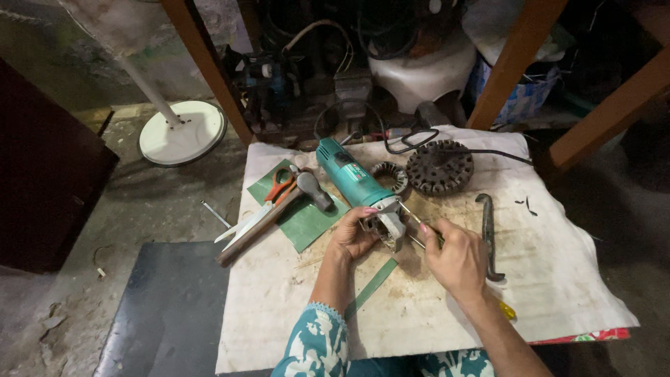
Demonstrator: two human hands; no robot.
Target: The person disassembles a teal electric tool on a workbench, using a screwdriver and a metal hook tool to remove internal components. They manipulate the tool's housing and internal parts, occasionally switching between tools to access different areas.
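Blue-and-white printed bag [522, 98] under the wooden frame, upper right, crumpled, behind the cloth

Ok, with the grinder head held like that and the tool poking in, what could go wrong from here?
1. The thin tool in the right hand points toward the left hand gripping the teal angle grinder; a slip could jab the fingers.
2. The grinder's black cord runs off the table; whether it is plugged in cannot be told.
3. Scissors and hammer lie near the left forearm.
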